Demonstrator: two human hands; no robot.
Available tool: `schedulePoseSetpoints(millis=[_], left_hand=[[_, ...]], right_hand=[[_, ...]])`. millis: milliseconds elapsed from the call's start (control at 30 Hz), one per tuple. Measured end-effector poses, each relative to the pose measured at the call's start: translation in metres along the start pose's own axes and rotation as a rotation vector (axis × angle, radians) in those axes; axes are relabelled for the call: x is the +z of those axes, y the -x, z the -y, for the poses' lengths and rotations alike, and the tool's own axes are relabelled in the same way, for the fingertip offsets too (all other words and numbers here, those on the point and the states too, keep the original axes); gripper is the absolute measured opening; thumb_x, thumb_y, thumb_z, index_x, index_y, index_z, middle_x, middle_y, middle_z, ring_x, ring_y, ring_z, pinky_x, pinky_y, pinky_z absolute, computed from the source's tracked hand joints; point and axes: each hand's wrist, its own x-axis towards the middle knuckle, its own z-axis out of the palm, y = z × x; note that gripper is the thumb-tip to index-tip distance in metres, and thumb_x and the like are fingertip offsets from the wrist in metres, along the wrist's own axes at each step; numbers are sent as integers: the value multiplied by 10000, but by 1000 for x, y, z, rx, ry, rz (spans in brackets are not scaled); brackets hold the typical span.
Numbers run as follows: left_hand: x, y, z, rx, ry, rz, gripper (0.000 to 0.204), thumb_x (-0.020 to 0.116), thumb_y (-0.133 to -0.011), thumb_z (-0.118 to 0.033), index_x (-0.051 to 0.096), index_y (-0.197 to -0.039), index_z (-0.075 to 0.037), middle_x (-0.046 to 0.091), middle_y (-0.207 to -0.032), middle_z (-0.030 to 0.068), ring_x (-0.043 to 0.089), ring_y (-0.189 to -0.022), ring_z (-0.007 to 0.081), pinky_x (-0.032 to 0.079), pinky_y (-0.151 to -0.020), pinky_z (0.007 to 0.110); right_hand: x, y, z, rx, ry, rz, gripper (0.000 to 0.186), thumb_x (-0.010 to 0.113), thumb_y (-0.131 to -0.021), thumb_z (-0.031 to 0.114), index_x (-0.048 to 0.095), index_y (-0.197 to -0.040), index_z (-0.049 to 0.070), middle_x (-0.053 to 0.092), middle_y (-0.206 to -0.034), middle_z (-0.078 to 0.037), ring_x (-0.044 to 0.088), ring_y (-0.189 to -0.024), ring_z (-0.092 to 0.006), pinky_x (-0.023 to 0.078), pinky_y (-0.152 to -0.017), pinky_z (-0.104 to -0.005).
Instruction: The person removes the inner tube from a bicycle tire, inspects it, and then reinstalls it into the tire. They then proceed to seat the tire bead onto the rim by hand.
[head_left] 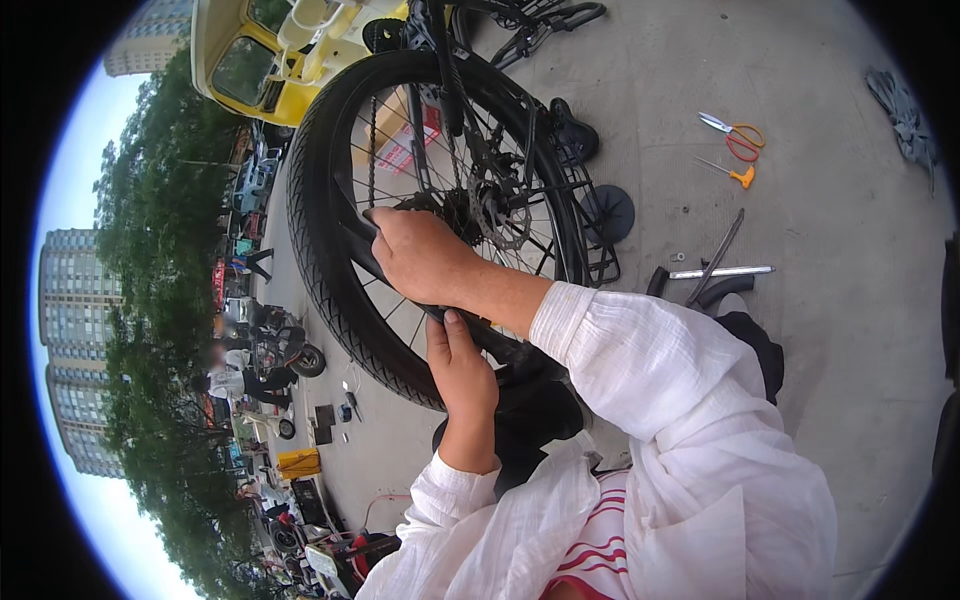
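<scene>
Green trees down the left side, then a yellow van, a parked motorbike and the big black bike tyre standing upright near the middle of the view. Inside the tyre's curve there's a black rubber strip, with the right hand closed around it and the left hand just below, thumb pressed on it in a pinch, fingers mostly hidden. Over on the concrete you've got scissors near an orange-handled driver, a thin rod crossing a silver bar, and grey cloth at the far right.
</scene>
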Motion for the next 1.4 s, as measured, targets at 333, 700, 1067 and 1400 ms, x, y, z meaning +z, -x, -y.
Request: schedulePoseSetpoints(millis=[333,700,1067,1400], left_hand=[[11,-19,-5,54,109,-101,466,323,-1065,-377,441,-1341,-20,557,-1249,76,550,-1085,156,431,-946,314],[9,-22,-14,22,207,-80,315,405,-1050,-282,488,-1232,-40,556,-857,21,523,-726,93,437,-655,236],[0,-22,-14,-34,386,-16,234,446,-1033,-281,520,-1121,-78,586,-906,26,580,-818,148,480,-729,302],[-4,-20,-5,132,259,74,538,487,-949,-3,248,-1431,3,528,-1246,102,589,-1056,157,510,-862,304]], right_hand=[[4,-20,-20,-18,-555,53,340,410,-981,261,604,-918,-11,617,-794,-93,542,-739,-180,449,-728,-340],[-23,-24,-23,365,-1165,453,297,479,-1039,298,604,-1086,34,647,-975,-75,655,-967,-213,541,-745,-323],[-9,-23,-23,255,-1185,482,401,478,-1025,420,527,-1079,26,619,-984,-135,643,-855,-211,567,-716,-346],[-26,-16,-16,314,-1075,384,403,419,-1030,358,548,-1125,-12,655,-1030,-190,682,-865,-263,573,-721,-362]])
